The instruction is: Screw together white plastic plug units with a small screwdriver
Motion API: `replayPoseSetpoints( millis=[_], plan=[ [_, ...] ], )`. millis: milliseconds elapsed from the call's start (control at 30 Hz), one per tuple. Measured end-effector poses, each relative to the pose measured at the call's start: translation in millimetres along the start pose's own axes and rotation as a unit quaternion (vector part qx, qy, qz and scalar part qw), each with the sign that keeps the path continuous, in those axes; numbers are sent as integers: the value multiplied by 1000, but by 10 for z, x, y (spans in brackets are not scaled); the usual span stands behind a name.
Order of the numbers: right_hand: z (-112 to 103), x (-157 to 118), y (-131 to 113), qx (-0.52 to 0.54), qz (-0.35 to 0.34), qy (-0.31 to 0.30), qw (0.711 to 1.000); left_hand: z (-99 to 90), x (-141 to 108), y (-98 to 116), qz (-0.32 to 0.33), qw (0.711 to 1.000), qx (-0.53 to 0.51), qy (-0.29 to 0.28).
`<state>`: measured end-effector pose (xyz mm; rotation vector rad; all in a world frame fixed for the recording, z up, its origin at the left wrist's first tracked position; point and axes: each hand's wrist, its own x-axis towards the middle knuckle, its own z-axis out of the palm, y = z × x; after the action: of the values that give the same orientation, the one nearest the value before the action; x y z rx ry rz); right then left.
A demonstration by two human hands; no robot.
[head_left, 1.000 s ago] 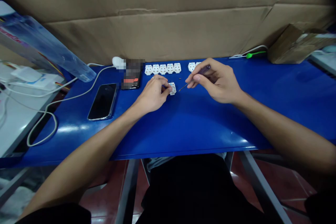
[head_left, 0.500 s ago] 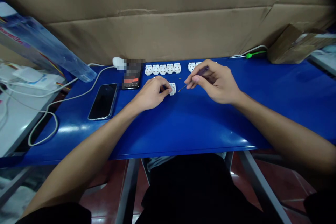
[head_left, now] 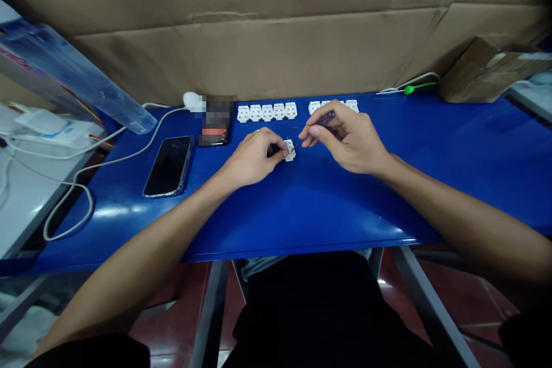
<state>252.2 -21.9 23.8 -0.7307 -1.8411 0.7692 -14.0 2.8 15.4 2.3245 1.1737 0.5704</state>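
Note:
My left hand [head_left: 259, 155] pinches a small white plastic block [head_left: 290, 152] between thumb and fingers, just above or on the blue table. In my right hand [head_left: 347, 138] is a screwdriver [head_left: 328, 118] with a purplish handle and a thin shaft, held like a pen. Its tip points down-left and meets the white block, though the exact contact spot is too small to make out. Behind my hands stands a row of several similar white blocks [head_left: 267, 112]. A second group of white blocks [head_left: 314, 107] is partly covered by my right hand.
Left of my hands lie a dark phone [head_left: 168, 167] and another phone [head_left: 214, 126], partly pixelated. A white cable [head_left: 92, 207] loops near them. The blue table [head_left: 302, 207] meets a cardboard wall [head_left: 302, 52]. At far right is a cardboard box [head_left: 474, 72]; a tiny dark piece [head_left: 295, 127] lies behind the held block.
The white block and my left hand have shifted slightly right. The screwdriver tip, earlier beside the block, now reaches it.

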Motion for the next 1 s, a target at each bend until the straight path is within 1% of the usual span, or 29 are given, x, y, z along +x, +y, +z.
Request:
replayPoseSetpoints(
  millis=[233, 400, 567, 800, 1000],
  plan=[
    [-18, -14, -9, 0, 0, -6, 1000, 32, -25, 64, -17, 1000, 11, 0],
    [-10, -5, -21, -13, -17, -16, 1000, 46, -34, 128, -30, 999, 9, 9],
    [-19, -6, -28, -38, -20, -33, 999, 59, -27, 119, -30, 999, 0, 13],
    [-18, -5, -54, -52, -30, -39, 997, 67, -24, 117, -29, 999, -7, 14],
    [3, -19, 10, -73, -27, -36, 996, 76, -18, 117, -28, 999, -11, 16]
  ],
)
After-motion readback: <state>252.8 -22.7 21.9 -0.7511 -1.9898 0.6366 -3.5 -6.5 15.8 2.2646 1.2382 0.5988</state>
